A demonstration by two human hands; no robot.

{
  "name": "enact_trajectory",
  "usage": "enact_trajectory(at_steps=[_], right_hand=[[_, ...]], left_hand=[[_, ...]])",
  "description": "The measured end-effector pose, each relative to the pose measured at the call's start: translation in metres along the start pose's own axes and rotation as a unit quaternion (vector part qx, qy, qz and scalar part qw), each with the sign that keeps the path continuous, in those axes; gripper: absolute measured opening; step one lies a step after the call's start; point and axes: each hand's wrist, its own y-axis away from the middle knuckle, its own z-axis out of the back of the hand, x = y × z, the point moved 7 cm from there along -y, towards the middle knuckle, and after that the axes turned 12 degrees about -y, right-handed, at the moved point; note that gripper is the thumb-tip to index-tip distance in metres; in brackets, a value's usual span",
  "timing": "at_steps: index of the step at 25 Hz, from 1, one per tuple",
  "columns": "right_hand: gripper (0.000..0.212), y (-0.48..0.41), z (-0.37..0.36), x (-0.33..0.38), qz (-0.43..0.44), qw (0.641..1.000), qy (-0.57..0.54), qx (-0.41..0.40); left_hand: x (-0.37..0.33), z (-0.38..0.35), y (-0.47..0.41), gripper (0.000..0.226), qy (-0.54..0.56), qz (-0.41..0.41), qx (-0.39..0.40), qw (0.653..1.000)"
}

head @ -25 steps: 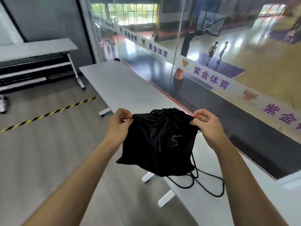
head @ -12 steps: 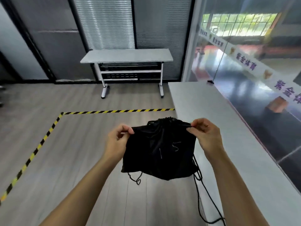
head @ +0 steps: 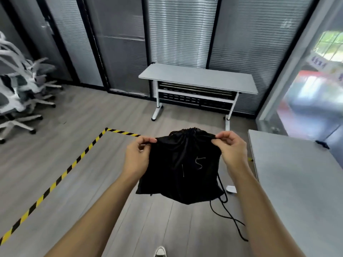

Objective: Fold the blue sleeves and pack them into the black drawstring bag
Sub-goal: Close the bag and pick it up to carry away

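Bag [head: 181, 164], black, cinched, hangs marked "15", cords [head: 225, 217] dangling.

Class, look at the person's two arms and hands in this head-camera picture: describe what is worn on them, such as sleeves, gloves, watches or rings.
Both forearms are bare right up to the bottom edge of the picture: no sleeve or cuff shows. The left hand and right hand wear no gloves. No watch, band or bracelet shows at either wrist, and no ring shows on the visible fingers.

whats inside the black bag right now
Cannot tell: the black drawstring bag is cinched shut at the top and opaque. The left hand and right hand pinch its top corners. It hangs bulging; no blue sleeves show anywhere.
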Motion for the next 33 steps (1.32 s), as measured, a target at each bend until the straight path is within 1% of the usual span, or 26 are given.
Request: enact_trajectory(at_steps=[2, 5, 8, 14, 17, 20, 22, 25, 29, 33], right_hand=[[0.015, -0.056, -0.037, -0.007, -0.006, 1.0, -0.019, -0.005], [0.013, -0.141, -0.085, -0.014, -0.003, 1.0, 0.0, 0.001], [0.015, -0.226, -0.123, -0.024, -0.003, 1.0, 0.002, 0.008], [0.016, -0.416, -0.198, -0.052, 0.005, 0.999, 0.011, 0.053], [0.017, -0.513, -0.232, -0.068, 0.016, 0.996, 0.018, 0.082], [0.02, -0.603, -0.267, -0.075, 0.029, 0.996, 0.025, 0.081], [0.02, -0.658, -0.293, -0.076, 0.034, 0.996, 0.032, 0.078], [0.018, -0.744, -0.334, -0.069, 0.048, 0.994, 0.023, 0.094], [0.018, -0.858, -0.395, -0.06, 0.059, 0.994, 0.003, 0.091], [0.018, -0.973, -0.458, -0.045, 0.072, 0.995, -0.023, 0.061]], left_hand=[[0.004, -0.004, -0.067, 0.034, 0.02, 0.0, 0.0, 1.0], [0.014, -0.016, -0.161, 0.038, 0.027, 0.016, -0.006, 0.999], [0.017, -0.033, -0.246, 0.041, 0.034, 0.017, 0.01, 0.999], [0.01, -0.074, -0.427, 0.044, -0.023, -0.013, 0.008, 1.0], [0.008, -0.097, -0.523, 0.045, -0.038, -0.006, -0.008, 0.999], [-0.005, -0.113, -0.618, 0.045, -0.034, -0.018, -0.041, 0.998], [-0.015, -0.12, -0.676, 0.044, -0.039, -0.028, -0.063, 0.997], [-0.031, -0.122, -0.766, 0.045, -0.008, -0.048, -0.099, 0.994], [-0.044, -0.13, -0.893, 0.043, 0.003, -0.074, -0.109, 0.991], [-0.06, -0.138, -1.029, 0.039, 0.008, -0.088, -0.095, 0.992]])
